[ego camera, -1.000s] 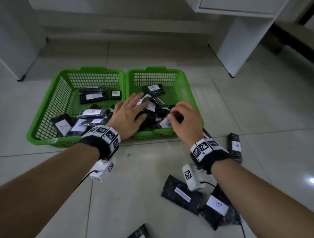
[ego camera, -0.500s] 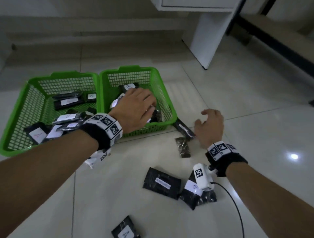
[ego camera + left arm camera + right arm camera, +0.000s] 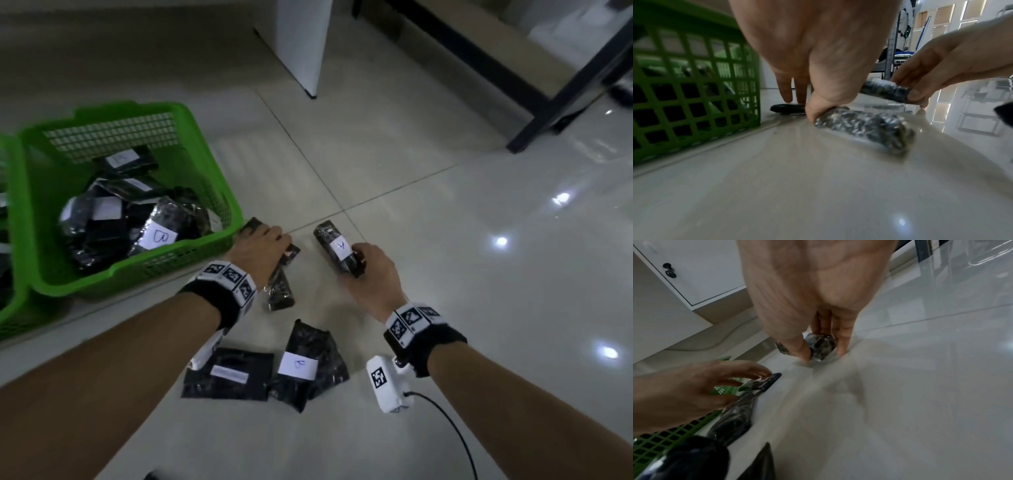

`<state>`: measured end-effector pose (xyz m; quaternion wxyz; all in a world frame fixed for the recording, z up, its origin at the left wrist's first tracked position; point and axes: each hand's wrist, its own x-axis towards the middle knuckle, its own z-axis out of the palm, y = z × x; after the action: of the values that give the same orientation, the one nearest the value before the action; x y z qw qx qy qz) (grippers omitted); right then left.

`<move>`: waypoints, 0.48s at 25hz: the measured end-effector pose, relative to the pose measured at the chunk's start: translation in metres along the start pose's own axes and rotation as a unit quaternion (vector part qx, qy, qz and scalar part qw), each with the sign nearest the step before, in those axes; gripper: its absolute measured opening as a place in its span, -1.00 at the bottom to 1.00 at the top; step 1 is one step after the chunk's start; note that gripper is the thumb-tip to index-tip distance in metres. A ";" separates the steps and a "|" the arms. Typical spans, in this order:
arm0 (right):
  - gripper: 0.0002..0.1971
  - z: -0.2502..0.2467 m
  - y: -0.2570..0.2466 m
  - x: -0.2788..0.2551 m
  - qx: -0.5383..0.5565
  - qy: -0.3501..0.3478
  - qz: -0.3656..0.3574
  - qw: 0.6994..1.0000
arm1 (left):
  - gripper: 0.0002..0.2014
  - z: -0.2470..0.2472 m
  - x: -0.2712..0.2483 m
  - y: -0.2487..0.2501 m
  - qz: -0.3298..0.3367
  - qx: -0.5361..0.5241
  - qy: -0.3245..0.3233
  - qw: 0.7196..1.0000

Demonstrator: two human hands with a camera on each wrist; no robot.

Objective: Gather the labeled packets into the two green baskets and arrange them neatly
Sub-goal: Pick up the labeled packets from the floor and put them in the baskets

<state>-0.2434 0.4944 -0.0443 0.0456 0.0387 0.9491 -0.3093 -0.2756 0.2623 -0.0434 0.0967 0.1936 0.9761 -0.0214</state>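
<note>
The right green basket [image 3: 209,178] holds several black packets, one labelled B [image 3: 158,237]. Only a sliver of the left green basket [image 3: 8,308] shows. My left hand [image 3: 274,240] lies on the floor beside the right basket. Its straight fingers [image 3: 786,91] touch a flat black packet [image 3: 787,108], and its thumb presses a crinkly packet [image 3: 865,129]. My right hand [image 3: 359,260] grips a rolled packet labelled A [image 3: 337,248] between thumb and fingers at floor level; the right wrist view shows that packet's end [image 3: 822,345].
Near me on the tiled floor lie a flat black packet with a printed label [image 3: 229,373] and a packet labelled B [image 3: 306,363]. A white cabinet leg [image 3: 301,44] stands beyond, with a dark table frame [image 3: 534,113] at the right. A cable [image 3: 452,431] trails from my right wrist.
My left hand left the right basket and came down onto the floor packets beside it. My right hand reached the packet labelled A and took hold of it. The view swung right.
</note>
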 end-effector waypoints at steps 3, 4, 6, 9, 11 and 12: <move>-0.56 -0.010 0.007 -0.005 0.067 -0.003 0.000 0.998 | -0.55 -0.001 -0.004 -0.004 0.029 0.043 0.060 0.997; -0.58 -0.012 0.008 -0.004 0.094 0.002 0.002 0.996 | -0.57 -0.001 -0.005 -0.003 0.029 0.012 0.075 0.997; -0.63 -0.011 0.008 -0.002 0.154 0.021 0.004 0.988 | -0.68 -0.009 -0.012 -0.001 -0.012 -0.178 0.110 0.978; -0.68 -0.007 -0.004 -0.003 0.212 0.028 -0.004 0.977 | -0.78 -0.026 -0.027 -0.006 -0.081 -0.462 0.168 0.867; -0.68 -0.003 -0.017 -0.005 0.227 0.022 -0.021 0.973 | -0.66 -0.042 -0.040 -0.015 -0.123 -0.603 0.156 0.772; -0.68 -0.001 -0.026 -0.007 0.231 0.021 -0.031 0.972 | -0.54 -0.052 -0.049 -0.021 -0.134 -0.660 0.144 0.725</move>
<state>-0.2395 0.4735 -0.0275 0.0060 0.0252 0.8536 -0.5202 -0.2485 0.2290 0.0170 0.0546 -0.0509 0.7616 0.6438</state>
